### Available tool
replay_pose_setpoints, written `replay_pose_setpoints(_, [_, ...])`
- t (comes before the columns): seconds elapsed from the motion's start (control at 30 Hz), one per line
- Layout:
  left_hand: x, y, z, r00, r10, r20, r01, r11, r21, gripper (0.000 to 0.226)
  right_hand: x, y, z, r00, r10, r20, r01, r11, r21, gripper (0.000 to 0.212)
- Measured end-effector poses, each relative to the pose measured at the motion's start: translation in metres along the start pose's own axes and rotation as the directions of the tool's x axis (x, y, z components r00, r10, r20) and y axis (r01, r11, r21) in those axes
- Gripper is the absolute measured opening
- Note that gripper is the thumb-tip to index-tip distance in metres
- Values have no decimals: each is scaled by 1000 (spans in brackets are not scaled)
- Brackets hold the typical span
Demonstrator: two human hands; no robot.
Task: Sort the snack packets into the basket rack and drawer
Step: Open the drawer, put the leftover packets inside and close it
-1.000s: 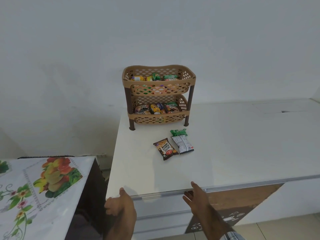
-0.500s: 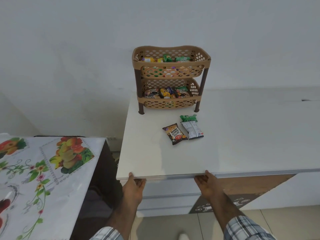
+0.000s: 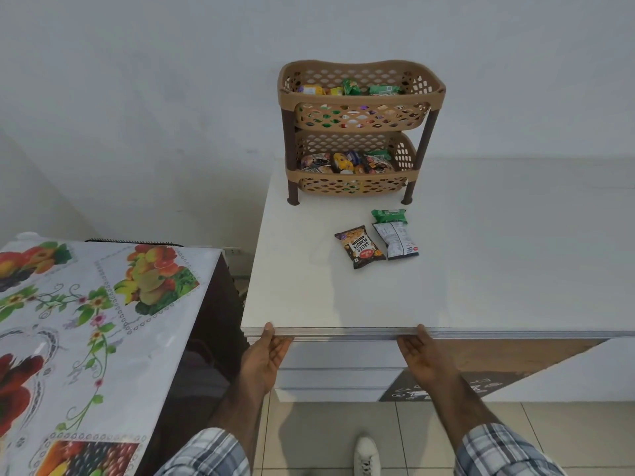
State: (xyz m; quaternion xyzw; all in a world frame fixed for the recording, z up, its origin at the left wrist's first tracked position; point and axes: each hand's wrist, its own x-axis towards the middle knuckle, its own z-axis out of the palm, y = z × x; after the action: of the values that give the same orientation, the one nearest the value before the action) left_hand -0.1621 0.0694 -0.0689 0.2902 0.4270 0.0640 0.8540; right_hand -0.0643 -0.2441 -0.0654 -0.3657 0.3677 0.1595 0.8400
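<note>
White worktop (image 3: 343, 304) edge: both hands are settling at the drawer (image 3: 336, 352) beneath it.
The left hand (image 3: 266, 355) and right hand (image 3: 424, 359), reaching loosely a second ago, are now tucking their fingers under the lip (hidden, so the grip cannot be told), which suggests the drawer is about to be opened. The peanut packet (image 3: 359, 246), white packet (image 3: 395, 239) and green packet (image 3: 389, 215) are lying unsorted just in front of the basket rack (image 3: 360, 116), which is sitting higher in view than before.
</note>
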Motion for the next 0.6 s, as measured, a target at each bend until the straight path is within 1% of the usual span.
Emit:
replay_pose_setpoints(0.1, [-2, -3, -3, 1000, -6, -14, 6, 1000, 11, 27, 1, 2, -2, 1000, -14, -15, 13, 1000, -20, 16])
replay_pose_setpoints(0.2, [-2, -4, -5, 999, -15, -36, 16, 1000, 22, 17, -4, 6, -4, 999, -21, -46, 19, 999, -32, 18])
replay_pose_setpoints(0.3, [-2, -6, -6, 999, -2, -51, 4, 999, 40, 12, -9, 4, -4, 995, -16, -96, 11, 999, -48, 26])
replay_pose_setpoints(0.47, [-1, -10, -9, 999, 8, -31, -6, 998, 70, 19, -21, -1, 1, 992, -21, -124, 5, 992, -123, 26])
replay_pose_setpoints(0.6, [-4, -12, -11, 1000, 6, -12, -6, 997, 76, 18, -26, -2, 1, 989, -46, -140, 24, 988, -151, 24])
